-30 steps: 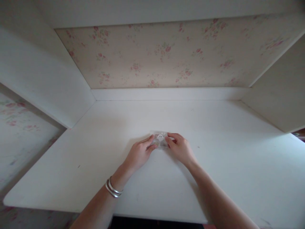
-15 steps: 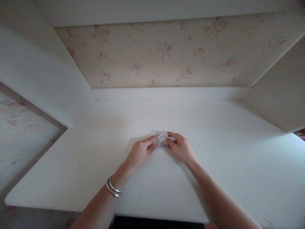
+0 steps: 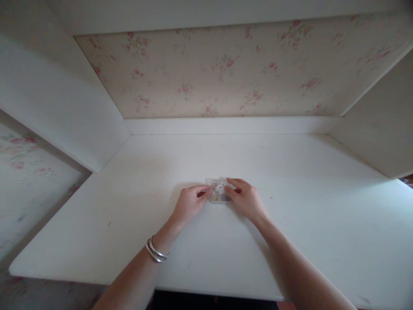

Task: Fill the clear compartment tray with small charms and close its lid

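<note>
A small clear plastic case (image 3: pixel 219 192) with tiny pale and dark bits inside lies near the middle of a white desk (image 3: pixel 290 224). My left hand (image 3: pixel 189 204) pinches its left edge with fingertips curled in. My right hand (image 3: pixel 245 199) grips its right edge, fingers reaching over the top. Both hands rest on the desk surface. Two silver bangles sit on my left wrist (image 3: pixel 155 250). I cannot tell whether the case's lid is raised.
The desk sits in a white alcove with side panels left (image 3: pixel 64 112) and right (image 3: pixel 377 137). Floral wallpaper (image 3: pixel 226 73) covers the back wall above a white ledge (image 3: pixel 226 125). The desk's front edge runs along the bottom of the view.
My left hand's fingers have drawn in and lifted a little at the case's left edge. The case has turned slightly and its contents show more clearly. My right hand has barely shifted.
</note>
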The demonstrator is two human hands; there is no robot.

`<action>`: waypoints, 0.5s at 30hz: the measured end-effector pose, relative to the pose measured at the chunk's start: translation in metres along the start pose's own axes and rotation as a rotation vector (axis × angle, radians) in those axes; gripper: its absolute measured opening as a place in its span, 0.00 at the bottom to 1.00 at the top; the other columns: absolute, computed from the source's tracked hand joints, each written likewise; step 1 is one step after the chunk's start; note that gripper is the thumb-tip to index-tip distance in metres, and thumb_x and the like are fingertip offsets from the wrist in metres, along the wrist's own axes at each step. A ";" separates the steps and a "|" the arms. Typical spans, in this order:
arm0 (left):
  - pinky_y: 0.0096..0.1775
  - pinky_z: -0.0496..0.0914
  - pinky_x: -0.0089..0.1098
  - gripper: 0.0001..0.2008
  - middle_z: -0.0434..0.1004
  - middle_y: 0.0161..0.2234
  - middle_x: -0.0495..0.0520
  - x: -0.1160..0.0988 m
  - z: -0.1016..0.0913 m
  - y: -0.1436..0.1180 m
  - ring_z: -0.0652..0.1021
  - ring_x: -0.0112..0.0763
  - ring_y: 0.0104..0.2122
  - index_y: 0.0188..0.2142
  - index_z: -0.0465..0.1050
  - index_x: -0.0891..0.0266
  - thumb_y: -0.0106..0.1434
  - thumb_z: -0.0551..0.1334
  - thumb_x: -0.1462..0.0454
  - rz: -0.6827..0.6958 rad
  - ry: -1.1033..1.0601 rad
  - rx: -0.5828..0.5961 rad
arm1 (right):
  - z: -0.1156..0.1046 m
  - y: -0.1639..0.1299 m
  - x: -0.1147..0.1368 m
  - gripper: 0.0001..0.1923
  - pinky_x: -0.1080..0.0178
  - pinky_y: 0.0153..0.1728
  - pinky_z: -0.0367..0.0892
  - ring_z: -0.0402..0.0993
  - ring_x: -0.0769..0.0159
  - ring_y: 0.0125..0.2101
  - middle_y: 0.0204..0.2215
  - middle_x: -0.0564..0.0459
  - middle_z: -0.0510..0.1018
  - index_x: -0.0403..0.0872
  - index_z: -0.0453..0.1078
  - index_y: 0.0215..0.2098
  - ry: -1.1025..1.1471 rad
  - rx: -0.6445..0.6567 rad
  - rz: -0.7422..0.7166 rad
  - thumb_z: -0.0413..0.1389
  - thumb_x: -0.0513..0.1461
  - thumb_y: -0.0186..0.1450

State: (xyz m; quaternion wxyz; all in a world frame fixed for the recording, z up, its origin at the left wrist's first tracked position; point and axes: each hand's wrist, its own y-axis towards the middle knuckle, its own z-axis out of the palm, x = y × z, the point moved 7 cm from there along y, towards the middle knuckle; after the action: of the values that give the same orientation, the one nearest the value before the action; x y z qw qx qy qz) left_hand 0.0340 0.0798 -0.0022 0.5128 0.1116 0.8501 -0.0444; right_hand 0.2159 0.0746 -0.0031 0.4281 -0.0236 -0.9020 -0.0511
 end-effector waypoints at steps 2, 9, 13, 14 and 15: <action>0.43 0.73 0.29 0.15 0.79 0.42 0.51 0.003 0.001 0.001 0.79 0.33 0.40 0.44 0.76 0.60 0.60 0.60 0.57 -0.018 -0.023 -0.002 | 0.000 0.000 0.001 0.17 0.64 0.38 0.68 0.75 0.70 0.31 0.49 0.53 0.74 0.50 0.73 0.47 -0.004 -0.001 -0.005 0.52 0.44 0.62; 0.42 0.74 0.32 0.15 0.79 0.42 0.51 0.004 0.001 0.000 0.80 0.33 0.39 0.45 0.75 0.59 0.60 0.60 0.58 -0.052 -0.020 -0.014 | -0.003 -0.002 0.005 0.17 0.63 0.41 0.69 0.75 0.68 0.35 0.49 0.52 0.74 0.52 0.73 0.47 -0.021 -0.025 -0.044 0.51 0.45 0.63; 0.43 0.74 0.31 0.16 0.79 0.43 0.51 0.002 0.001 -0.001 0.79 0.34 0.39 0.45 0.75 0.59 0.59 0.61 0.56 -0.029 -0.005 -0.018 | -0.003 -0.002 0.006 0.17 0.63 0.40 0.69 0.75 0.69 0.32 0.49 0.53 0.74 0.52 0.73 0.47 -0.050 -0.031 -0.049 0.51 0.45 0.63; 0.43 0.74 0.31 0.17 0.79 0.43 0.51 0.002 0.002 -0.001 0.79 0.34 0.39 0.46 0.75 0.59 0.59 0.61 0.56 -0.026 -0.007 -0.015 | -0.003 -0.001 0.007 0.17 0.63 0.39 0.69 0.75 0.69 0.32 0.49 0.53 0.74 0.52 0.73 0.47 -0.054 -0.030 -0.051 0.51 0.45 0.63; 0.43 0.74 0.32 0.19 0.79 0.43 0.51 0.002 0.002 -0.001 0.79 0.34 0.39 0.47 0.74 0.59 0.59 0.61 0.55 -0.027 -0.005 -0.012 | -0.003 -0.001 0.007 0.17 0.63 0.39 0.69 0.75 0.69 0.31 0.49 0.53 0.74 0.52 0.73 0.47 -0.053 -0.030 -0.052 0.51 0.44 0.63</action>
State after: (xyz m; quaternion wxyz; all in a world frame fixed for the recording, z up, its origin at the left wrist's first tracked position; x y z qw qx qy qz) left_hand 0.0349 0.0790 -0.0049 0.5151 0.0968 0.8504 -0.0463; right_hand 0.2137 0.0729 0.0038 0.4021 -0.0077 -0.9125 -0.0750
